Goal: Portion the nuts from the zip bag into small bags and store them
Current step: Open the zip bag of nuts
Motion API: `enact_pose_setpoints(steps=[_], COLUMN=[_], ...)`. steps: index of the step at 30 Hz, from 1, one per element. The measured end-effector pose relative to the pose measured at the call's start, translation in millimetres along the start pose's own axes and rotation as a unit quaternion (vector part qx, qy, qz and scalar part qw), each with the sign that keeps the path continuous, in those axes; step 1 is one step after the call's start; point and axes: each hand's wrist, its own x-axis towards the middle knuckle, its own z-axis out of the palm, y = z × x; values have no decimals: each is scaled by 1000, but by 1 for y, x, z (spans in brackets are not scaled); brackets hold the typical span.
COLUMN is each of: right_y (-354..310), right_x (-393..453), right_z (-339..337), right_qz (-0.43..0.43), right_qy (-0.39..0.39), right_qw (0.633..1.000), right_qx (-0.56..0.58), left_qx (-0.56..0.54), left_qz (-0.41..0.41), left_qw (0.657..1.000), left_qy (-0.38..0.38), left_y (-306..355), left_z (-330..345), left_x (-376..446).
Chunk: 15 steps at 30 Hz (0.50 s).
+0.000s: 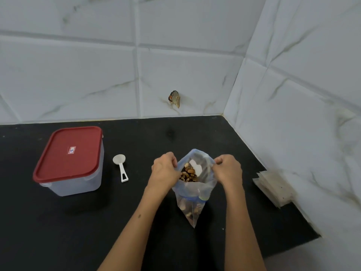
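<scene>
Far left on the black worktop: clear storage box, red lid seated on it. Just right of the box: white scoop, bowl toward the wall, handle pointing at the person.

Centre: zip bag standing upright, mouth up and pulled wide. Left hand pinches the left rim of the mouth, fingers curled over the edge. Right hand pinches the right rim likewise. The two hands are level and hold the opening apart between them.

Bag itself: clear plastic, blue zip strip; near wall folded down outward as a cuff. Mixed nuts, brown and tan, visible through the mouth and the lower wall. A white patch lies inside beside the nuts; cannot tell what it is.

Right, against the side wall: stack of small bags, flat, lying well apart from the right hand.

Judgement: the scoop lies left of the left hand, nearer it than the right; its long axis runs wall-to-person. Small bags are nearer the right hand. No portion made yet.
</scene>
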Motion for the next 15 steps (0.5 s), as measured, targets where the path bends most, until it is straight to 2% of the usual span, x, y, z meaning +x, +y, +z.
enact_pose_setpoints(steps=[5, 9, 12, 15], right_y=[9, -3, -13, -18], right_x=[7, 11, 21, 27], right_z=[-6, 0, 10, 17], right_qz=[3, -75, -102, -133], right_qy=[-30, -4, -23, -57], right_qw=[1000, 997, 994, 989], right_qx=[2, 19, -2, -10], left_qx=[18, 47, -13, -43], left_qz=[-2, 88, 88, 85], left_qw=[1000, 989, 990, 992], left_qy=[17, 105, 110, 84], left_y=[-6, 5, 9, 6], left_z=[-4, 6, 14, 17], left_x=[6, 14, 23, 33])
